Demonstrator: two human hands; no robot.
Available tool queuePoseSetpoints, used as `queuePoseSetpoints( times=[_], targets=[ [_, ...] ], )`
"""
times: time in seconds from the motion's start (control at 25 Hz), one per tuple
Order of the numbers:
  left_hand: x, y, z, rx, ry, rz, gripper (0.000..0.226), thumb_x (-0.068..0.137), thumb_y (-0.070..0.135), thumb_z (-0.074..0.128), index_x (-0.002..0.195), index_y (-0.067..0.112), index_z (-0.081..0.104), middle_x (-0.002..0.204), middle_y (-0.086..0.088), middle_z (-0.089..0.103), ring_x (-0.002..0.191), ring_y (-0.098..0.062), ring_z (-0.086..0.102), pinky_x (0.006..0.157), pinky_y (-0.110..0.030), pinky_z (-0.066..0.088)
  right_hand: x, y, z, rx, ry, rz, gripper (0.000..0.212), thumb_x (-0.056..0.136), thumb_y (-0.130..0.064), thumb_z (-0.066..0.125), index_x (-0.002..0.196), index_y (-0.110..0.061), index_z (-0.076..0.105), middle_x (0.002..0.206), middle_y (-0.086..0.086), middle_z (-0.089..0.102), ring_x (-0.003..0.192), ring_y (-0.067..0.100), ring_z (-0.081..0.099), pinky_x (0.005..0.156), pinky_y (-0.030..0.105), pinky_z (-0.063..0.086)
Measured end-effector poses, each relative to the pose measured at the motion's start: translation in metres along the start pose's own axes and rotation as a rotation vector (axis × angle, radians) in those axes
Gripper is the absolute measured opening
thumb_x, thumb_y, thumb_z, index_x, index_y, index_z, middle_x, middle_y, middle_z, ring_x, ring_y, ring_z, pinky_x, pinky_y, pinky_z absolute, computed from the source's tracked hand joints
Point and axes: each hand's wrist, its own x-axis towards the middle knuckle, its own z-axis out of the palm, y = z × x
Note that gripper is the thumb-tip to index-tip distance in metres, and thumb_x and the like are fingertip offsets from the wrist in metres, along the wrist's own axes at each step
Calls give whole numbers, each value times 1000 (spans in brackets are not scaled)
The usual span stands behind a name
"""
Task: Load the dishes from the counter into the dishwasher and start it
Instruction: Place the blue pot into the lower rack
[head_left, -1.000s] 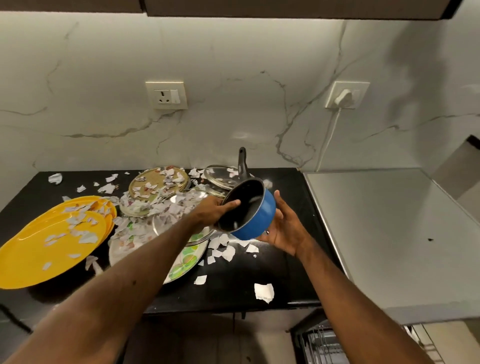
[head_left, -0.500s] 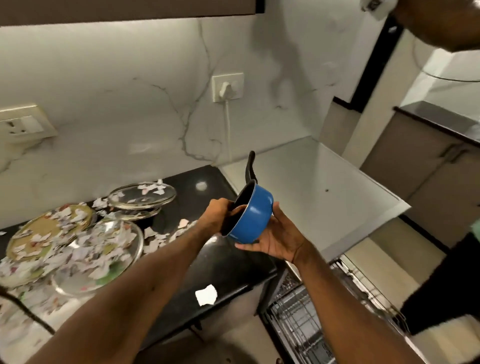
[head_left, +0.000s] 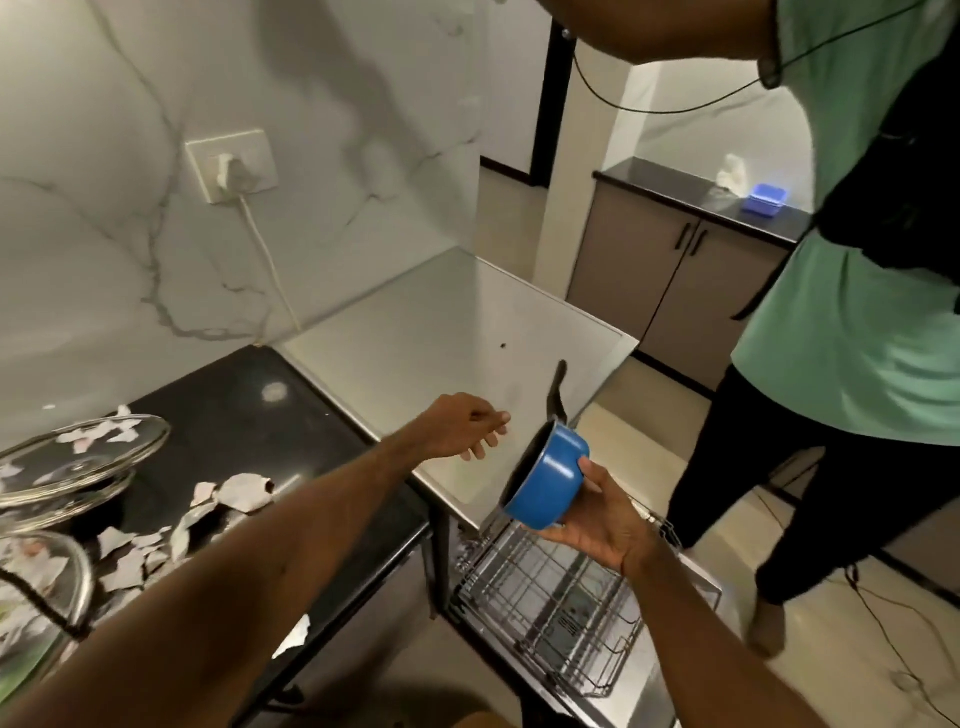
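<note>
Above the pulled-out dishwasher rack (head_left: 561, 613), the right hand (head_left: 602, 525) cups a tilted blue saucepan (head_left: 548, 480) from below; the left hand (head_left: 462, 431) hovers loosely curled, holding nothing, beside it.

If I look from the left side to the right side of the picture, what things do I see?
Glass lids → paper scraps → left hand → blue pan in the right hand → another person's green shirt.
</note>
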Motion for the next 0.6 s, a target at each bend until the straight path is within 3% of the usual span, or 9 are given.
queuePoseSetpoints(
  times=[0.16, 0.32, 0.4, 0.48, 0.6],
  targets=[
    [22, 43, 44, 1, -136, 60, 47, 100, 55, 56, 110, 12, 71, 92, -4, 78, 69, -18, 76, 64, -27, 61, -15, -8, -48, 2, 134, -12, 102, 59, -38, 102, 147, -14, 56, 150, 24, 51, 130, 49, 58, 100, 71, 47],
    [50, 64, 97, 53, -215, 30, 47, 100, 53, 59, 125, 12, 61, 104, -8, 75, 72, -16, 76, 69, -29, 64, -13, -16, -87, 37, 229, 50, 99, 63, -38, 100, 148, -17, 55, 148, 23, 53, 129, 47, 60, 104, 72, 45],
    [64, 61, 125, 136, -218, 34, 47, 102, 47, 59, 136, 14, 57, 117, -9, 71, 87, -20, 75, 81, -32, 62, -13, -15, -107, -22, 290, 100, 81, 76, -38, 93, 145, -20, 56, 144, 21, 58, 124, 43, 65, 99, 69, 51],
    [74, 53, 155, 297, -261, 54, 48, 103, 43, 55, 140, 13, 56, 127, -10, 68, 109, -25, 68, 92, -29, 51, -9, -10, -125, -117, 352, 155, 67, 84, -40, 86, 143, -26, 58, 139, 17, 63, 121, 39, 68, 91, 63, 57],
    [87, 29, 197, 476, -350, -4, 40, 102, 25, 53, 137, 6, 59, 130, -14, 67, 121, -30, 62, 99, -30, 42, 6, 5, -152, -233, 435, 248, 78, 71, -49, 93, 139, -32, 60, 135, 10, 67, 120, 37, 67, 87, 64, 59]
  ],
)
